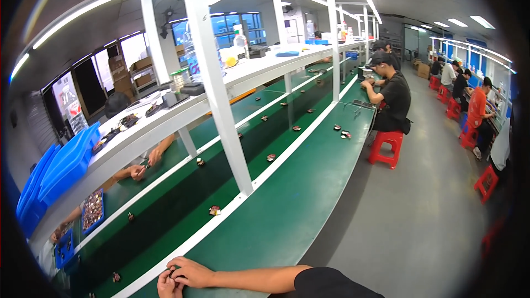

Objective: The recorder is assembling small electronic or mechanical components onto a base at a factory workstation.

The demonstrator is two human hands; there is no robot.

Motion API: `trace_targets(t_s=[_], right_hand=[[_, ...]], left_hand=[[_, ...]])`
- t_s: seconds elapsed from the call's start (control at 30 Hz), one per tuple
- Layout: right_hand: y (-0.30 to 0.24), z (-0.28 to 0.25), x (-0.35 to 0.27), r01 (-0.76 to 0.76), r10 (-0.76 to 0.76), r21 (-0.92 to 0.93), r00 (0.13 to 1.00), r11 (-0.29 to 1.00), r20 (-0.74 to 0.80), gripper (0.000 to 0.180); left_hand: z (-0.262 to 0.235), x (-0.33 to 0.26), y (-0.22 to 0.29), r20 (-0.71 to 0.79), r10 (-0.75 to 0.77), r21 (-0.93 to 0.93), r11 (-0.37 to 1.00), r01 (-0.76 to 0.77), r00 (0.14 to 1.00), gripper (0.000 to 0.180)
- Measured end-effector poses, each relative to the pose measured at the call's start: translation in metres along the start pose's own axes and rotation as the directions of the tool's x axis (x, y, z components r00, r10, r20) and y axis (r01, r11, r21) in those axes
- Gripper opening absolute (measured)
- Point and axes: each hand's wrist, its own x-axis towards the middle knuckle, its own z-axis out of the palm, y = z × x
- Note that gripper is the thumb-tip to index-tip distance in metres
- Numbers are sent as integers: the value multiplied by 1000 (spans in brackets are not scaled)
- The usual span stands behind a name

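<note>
Left hand: This hand [167, 285] is bending its fingers close around a small dark part [173, 272], down by the bottom edge.
Right hand: This hand [191, 273] is touching the left one and holding the same part, its fingers curling over the top.
Dark part: It is sitting between the fingertips — mostly hiding, so its shape is hard to tell.
Worktop: The green worktop [270, 215] is running along beside the hands, with a white rail [280, 166] edging it.
Belt: Little clumps [215, 210] are lying apart on the green belt [165, 237] — past the rail.
Stool: A person [395, 96] is sitting on a red stool [387, 146] farther along.
</note>
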Motion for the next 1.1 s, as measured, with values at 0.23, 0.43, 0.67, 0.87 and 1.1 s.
trace_targets(t_s=[0.23, 0.43, 0.67, 0.87, 1.1], right_hand=[[-2, -6, 4, 60, -61, -39, 998, 997, -28, 18], [-12, -12, 5, 43, -43, -77, 999, 996, 0, 17], [-13, -8, 5, 34, -35, -102, 999, 994, -2, 18], [3, 13, 2, 7, -6, 13, 997, 1000, -76, 14], [11, 10, 1, 24, -17, 45, 990, 999, -142, 5]], left_hand=[[8, 1, 1, 2, 22, -139, 990, -21, 1000, 35], [2, 5, -7, 43, 2, -215, 977, 7, 999, 30], [-3, -1, -5, 66, -3, -219, 975, 18, 998, 28], [-3, -1, -2, -9, 76, -73, 994, -76, 997, 43], [-17, 7, -12, -56, 91, 33, 995, -89, 994, 43]])
